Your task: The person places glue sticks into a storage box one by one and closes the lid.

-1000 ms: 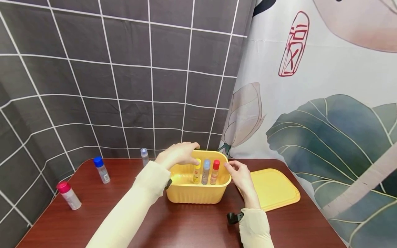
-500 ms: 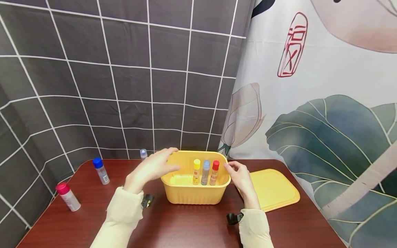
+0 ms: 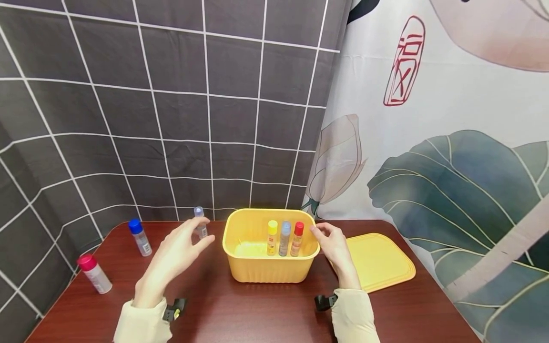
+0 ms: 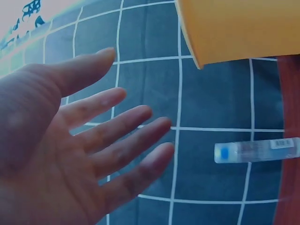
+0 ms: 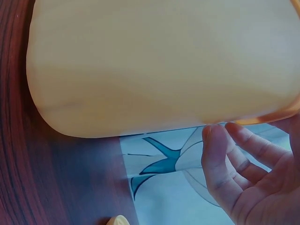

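Note:
My left hand [image 3: 173,250] is left of the yellow plastic box, fingers spread and holding nothing. In the head view its fingertips overlap a small clear-capped bottle [image 3: 203,231]; in the left wrist view the hand is apart from this bottle [image 4: 255,150]. My right hand [image 3: 334,245] holds the right rim of the yellow box [image 3: 270,270], which also fills much of the right wrist view. Inside the box stand a yellow-capped bottle [image 3: 272,238], a light-blue-capped bottle [image 3: 284,239] and a red-capped bottle [image 3: 297,239], side by side in its right half.
A blue-capped bottle [image 3: 140,238] and a larger white bottle with a pinkish-red cap [image 3: 95,274] stand at the table's left. The yellow lid [image 3: 379,262] lies flat right of the box. A dark tile-patterned cloth [image 3: 171,119] hangs behind the reddish-brown table [image 3: 257,314].
My left hand has moved from above the box, at the yellow-capped bottle, leftward to the clear-capped bottle. That bottle shows more fully than half a second ago. My right hand stays at the rim.

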A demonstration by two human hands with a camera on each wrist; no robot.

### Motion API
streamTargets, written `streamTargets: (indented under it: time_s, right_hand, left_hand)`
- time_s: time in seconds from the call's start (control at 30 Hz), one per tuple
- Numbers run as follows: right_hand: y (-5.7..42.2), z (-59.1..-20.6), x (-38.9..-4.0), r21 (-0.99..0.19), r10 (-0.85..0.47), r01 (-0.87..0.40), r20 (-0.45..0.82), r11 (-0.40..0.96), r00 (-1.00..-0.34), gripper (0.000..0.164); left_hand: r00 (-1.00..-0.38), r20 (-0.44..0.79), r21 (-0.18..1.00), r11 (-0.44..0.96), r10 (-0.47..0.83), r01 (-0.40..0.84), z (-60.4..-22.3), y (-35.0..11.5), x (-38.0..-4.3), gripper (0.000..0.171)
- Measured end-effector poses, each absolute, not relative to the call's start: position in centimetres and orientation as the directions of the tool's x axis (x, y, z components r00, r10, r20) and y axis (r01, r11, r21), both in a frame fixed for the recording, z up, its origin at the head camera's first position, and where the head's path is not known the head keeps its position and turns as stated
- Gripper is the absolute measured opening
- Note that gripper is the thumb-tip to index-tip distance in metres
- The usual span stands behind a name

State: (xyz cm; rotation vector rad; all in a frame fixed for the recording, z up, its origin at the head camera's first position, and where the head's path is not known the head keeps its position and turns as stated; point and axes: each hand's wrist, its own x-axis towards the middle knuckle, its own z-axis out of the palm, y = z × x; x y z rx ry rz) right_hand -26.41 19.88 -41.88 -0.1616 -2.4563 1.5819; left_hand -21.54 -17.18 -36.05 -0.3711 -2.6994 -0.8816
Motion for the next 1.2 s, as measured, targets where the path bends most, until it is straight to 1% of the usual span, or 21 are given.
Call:
streamTargets:
  time_s: [0.1,0.3,0.53,0.77,1.0,1.1,1.2]
  right_hand:
    - [19.9,-41.8,-26.3,-0.909,0.202,-0.019,0.113,0.416,-0.973,0.030]
    - [20.0,-41.8,-26.2,-0.912,0.199,-0.015,0.105,0.410,-0.974,0.032]
    - [20.1,-41.7,-26.3,-0.911,0.207,-0.018,0.113,0.413,-0.972,0.031]
    - [19.9,-41.7,-26.3,-0.933,0.193,0.001,0.073,0.359,-0.978,0.033]
    - [20.0,-41.7,-26.3,-0.931,0.200,-0.015,0.093,0.364,-0.975,0.031]
    - [20.0,-41.7,-26.3,-0.928,0.194,-0.016,0.095,0.373,-0.976,0.031]
    - [20.1,-41.7,-26.3,-0.924,0.193,-0.019,0.100,0.383,-0.976,0.030]
  left_hand:
    - [-0.923,0.367,0.545,0.778,0.112,0.312,-36.6,-17.8,-21.0,0.044]
    - [-0.919,0.394,0.557,0.789,0.025,0.260,-37.1,-19.9,-20.1,0.046]
    - [-0.868,0.481,0.576,0.789,-0.119,0.212,-37.6,-22.0,-19.2,0.040]
    - [-0.824,0.535,0.509,0.849,-0.186,0.140,-37.2,-24.1,-18.5,0.037]
    - [-0.816,0.511,0.494,0.869,-0.269,0.023,-37.0,-26.3,-18.0,0.037]
    - [-0.804,0.498,0.508,0.861,-0.324,-0.033,-37.0,-27.1,-17.6,0.037]
    - [-0.801,0.466,0.535,0.841,-0.376,-0.083,-37.1,-27.8,-17.2,0.041]
